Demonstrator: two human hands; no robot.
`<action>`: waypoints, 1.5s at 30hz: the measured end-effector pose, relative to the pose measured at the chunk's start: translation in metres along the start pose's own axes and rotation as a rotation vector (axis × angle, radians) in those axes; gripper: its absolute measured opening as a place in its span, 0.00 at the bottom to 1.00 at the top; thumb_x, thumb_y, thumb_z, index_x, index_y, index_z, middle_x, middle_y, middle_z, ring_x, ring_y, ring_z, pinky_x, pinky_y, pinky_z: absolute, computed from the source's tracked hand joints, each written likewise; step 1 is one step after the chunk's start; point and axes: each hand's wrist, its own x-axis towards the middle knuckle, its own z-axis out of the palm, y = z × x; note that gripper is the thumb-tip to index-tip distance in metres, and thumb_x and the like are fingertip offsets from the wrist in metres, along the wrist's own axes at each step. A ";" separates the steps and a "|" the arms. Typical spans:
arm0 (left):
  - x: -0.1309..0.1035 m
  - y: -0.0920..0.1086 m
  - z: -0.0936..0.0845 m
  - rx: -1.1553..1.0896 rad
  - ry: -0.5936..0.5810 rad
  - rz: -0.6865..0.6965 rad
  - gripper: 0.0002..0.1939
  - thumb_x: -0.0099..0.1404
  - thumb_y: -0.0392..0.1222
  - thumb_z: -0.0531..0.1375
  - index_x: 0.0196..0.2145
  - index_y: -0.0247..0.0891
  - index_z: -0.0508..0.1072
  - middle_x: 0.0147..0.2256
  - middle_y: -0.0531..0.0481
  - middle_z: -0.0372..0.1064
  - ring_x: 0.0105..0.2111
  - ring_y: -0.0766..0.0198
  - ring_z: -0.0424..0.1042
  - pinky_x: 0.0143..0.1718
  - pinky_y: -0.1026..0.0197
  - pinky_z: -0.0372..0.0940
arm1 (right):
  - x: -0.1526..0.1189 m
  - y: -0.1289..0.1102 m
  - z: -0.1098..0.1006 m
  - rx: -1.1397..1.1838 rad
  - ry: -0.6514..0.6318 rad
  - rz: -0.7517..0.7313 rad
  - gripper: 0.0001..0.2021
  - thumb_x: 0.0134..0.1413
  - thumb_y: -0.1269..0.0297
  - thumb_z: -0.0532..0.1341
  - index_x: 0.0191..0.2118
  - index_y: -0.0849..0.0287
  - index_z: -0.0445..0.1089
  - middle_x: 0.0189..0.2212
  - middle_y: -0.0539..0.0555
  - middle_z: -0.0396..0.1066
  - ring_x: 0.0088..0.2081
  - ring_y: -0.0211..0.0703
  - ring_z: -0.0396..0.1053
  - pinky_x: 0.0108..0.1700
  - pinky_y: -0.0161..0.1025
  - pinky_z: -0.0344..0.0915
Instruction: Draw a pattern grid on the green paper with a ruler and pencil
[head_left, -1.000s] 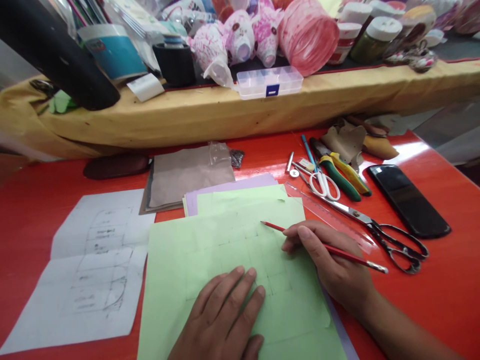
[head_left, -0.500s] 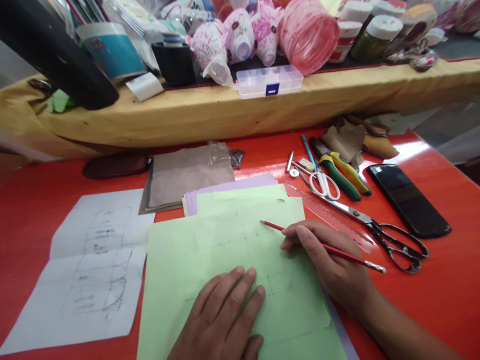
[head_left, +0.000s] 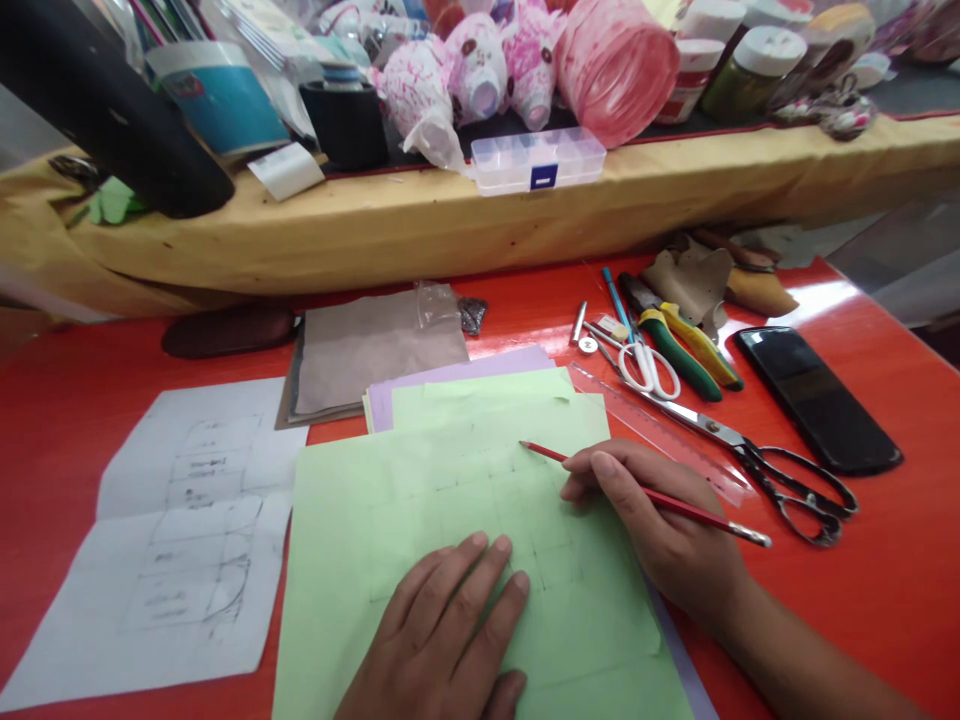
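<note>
My left hand [head_left: 442, 630] lies flat, fingers together, pressing on a light green sheet [head_left: 390, 500] with faint pencil grid lines. My right hand [head_left: 660, 530] grips a red pencil [head_left: 712, 518]; the pencil's tip rests on the green sheet near its upper right part. More green and lilac sheets [head_left: 465, 375] lie stacked under the top one. A clear pinkish ruler [head_left: 645, 425] lies just beyond my right hand.
A white paper with pencil sketches [head_left: 187, 530] lies at left. Brown material [head_left: 375, 345] lies behind the sheets. Large black scissors [head_left: 780, 475], white-handled scissors [head_left: 649, 365], green and yellow tools [head_left: 694, 350] and a black phone [head_left: 817, 400] lie at right. A cluttered yellow shelf [head_left: 480, 220] runs behind.
</note>
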 end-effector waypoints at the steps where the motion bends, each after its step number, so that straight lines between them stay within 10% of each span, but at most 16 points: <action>1: 0.000 0.000 0.000 0.001 0.000 -0.002 0.19 0.84 0.42 0.55 0.64 0.37 0.78 0.66 0.45 0.74 0.68 0.53 0.68 0.72 0.51 0.55 | 0.000 0.000 0.000 0.001 -0.001 0.001 0.14 0.78 0.59 0.60 0.41 0.53 0.81 0.30 0.49 0.83 0.31 0.38 0.81 0.36 0.31 0.77; 18: 0.000 0.001 0.000 0.011 0.009 -0.010 0.19 0.83 0.42 0.55 0.64 0.38 0.78 0.66 0.45 0.73 0.68 0.54 0.68 0.72 0.52 0.58 | -0.005 -0.004 -0.002 0.018 0.126 -0.039 0.14 0.78 0.60 0.59 0.41 0.54 0.82 0.28 0.50 0.83 0.29 0.40 0.81 0.33 0.34 0.78; 45: 0.001 -0.001 -0.001 0.014 -0.006 -0.004 0.19 0.82 0.42 0.56 0.64 0.38 0.77 0.67 0.46 0.73 0.68 0.54 0.68 0.70 0.52 0.62 | -0.004 0.002 0.001 -0.036 -0.058 -0.110 0.13 0.77 0.61 0.60 0.42 0.54 0.82 0.29 0.52 0.83 0.30 0.42 0.81 0.33 0.36 0.76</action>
